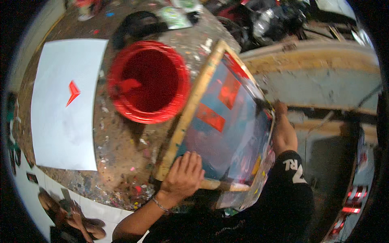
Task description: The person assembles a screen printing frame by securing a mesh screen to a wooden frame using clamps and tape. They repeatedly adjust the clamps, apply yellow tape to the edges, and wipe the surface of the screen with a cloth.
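A screen printing frame with a wooden border lies tilted in front of me. Its blue-grey mesh carries two red patches and red ink along the far edge. My left hand grips the near left corner, fingers pressed together over the border and onto the mesh; its thumb is hidden. At the right edge, my right hand closes on the border, its fingers blurred and partly hidden. Left of the frame stands a red bucket with red ink inside. Further left lies a white sheet bearing a red angular print.
The worktable is stained with paint. Behind the bucket sit a dark object and a green-white packet. Dark clutter fills the far right, beyond a wooden ledge. Another person's limbs show at lower left.
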{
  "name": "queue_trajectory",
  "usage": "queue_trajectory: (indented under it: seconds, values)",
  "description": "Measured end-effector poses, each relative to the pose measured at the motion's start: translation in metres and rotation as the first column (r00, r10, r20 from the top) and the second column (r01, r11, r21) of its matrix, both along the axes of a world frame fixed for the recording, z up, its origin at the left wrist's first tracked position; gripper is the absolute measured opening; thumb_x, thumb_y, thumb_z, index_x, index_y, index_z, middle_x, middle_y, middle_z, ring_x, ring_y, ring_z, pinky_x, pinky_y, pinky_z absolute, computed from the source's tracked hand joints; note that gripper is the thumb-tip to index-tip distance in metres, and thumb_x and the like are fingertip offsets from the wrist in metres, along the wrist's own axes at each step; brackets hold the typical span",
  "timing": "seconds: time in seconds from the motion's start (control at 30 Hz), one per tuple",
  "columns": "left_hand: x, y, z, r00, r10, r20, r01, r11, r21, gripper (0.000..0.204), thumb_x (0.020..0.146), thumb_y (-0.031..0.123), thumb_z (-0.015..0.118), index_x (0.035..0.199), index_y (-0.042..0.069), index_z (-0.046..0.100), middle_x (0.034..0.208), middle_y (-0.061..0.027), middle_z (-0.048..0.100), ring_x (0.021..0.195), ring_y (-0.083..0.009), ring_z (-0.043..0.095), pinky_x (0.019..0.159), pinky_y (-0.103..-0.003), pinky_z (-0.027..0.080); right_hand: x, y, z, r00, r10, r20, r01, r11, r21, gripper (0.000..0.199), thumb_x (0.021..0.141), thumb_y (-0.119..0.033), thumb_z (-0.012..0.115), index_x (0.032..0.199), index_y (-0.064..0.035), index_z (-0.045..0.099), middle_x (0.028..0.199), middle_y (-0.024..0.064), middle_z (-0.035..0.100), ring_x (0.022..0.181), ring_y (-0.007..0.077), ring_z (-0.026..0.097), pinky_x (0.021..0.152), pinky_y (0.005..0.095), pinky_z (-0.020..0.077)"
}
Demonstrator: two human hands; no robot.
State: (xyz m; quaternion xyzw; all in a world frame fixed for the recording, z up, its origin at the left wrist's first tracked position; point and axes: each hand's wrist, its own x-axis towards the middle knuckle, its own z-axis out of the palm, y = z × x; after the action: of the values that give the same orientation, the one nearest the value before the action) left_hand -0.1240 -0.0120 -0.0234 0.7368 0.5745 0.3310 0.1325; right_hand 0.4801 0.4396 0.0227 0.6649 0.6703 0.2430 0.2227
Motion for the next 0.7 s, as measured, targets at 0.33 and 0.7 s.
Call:
queue_trajectory:
  seconds: [0.33,0.7]
  values:
    - [0.019,-0.003,0.02,0.997,0.01,-0.071,-0.011,1.0,-0.004,0.054,0.078,0.043,0.075,0.112,0.004,0.062,0.104,-0.014,0.056,0.097,-0.0323,0.054,0.081,-0.042,0.045,-0.062,-0.226,0.069,0.8,-0.18,-0.572,0.283,0.954,0.095,0.048,0.095,-0.037,0.054,0.077,0.0064,0.064,0.077,0.0285,0.065,0.068,0.0407,0.064,0.065,0.0473,0.0484]
    - [0.09,-0.039,0.053,0.877,-0.403,-0.262,0.409,0.912,-0.034,0.052,0.075,0.033,0.077,0.113,0.002,0.06,0.104,-0.0119,0.056,0.097,-0.0311,0.051,0.084,-0.042,0.039,-0.057,-0.582,0.038,0.338,-0.003,-0.941,0.481,0.86,0.17,0.033,0.094,-0.026,0.06,0.079,0.0038,0.064,0.061,0.0181,0.057,0.052,0.0212,0.048,0.054,0.0366,0.0406]
